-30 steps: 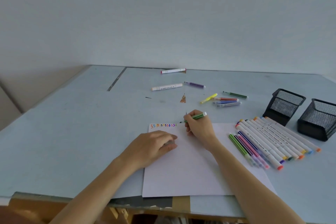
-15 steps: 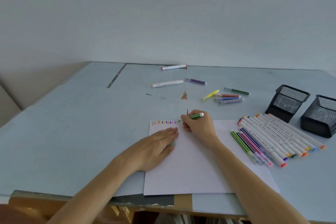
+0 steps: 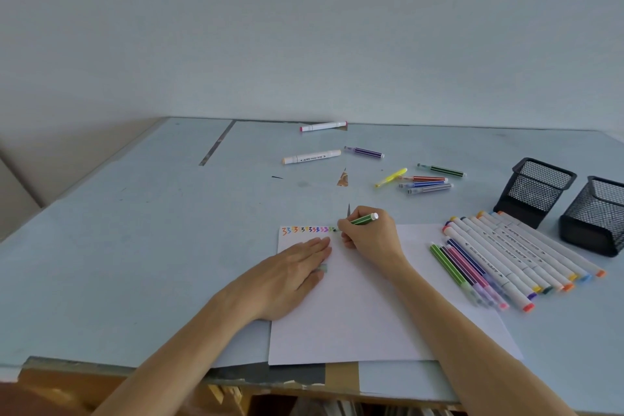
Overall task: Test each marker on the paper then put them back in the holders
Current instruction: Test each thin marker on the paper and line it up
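Note:
A white paper sheet [image 3: 364, 314] lies at the table's near edge, with a row of small coloured marks [image 3: 307, 230] along its top left. My right hand [image 3: 371, 243] grips a green striped marker [image 3: 364, 219], its tip touching the paper at the right end of that row. Flat on the sheet's left part, fingers straight, my left hand [image 3: 287, 273] presses down; a pale cap [image 3: 322, 267] peeks out beside its fingers. Two black mesh holders [image 3: 537, 186] [image 3: 597, 216] stand at the right, and I see no markers in them.
Several white and thin striped markers [image 3: 506, 257] lie side by side right of the paper. More thin markers [image 3: 425, 181] are scattered behind it, with a purple one [image 3: 364, 152] and two white ones [image 3: 312, 157] [image 3: 324, 126] farther back. A small brown scrap [image 3: 342, 179] lies mid-table.
My left hand has gone from loosely curled to flat with straight fingers on the paper. The right hand and green marker have stayed at the end of the row of marks.

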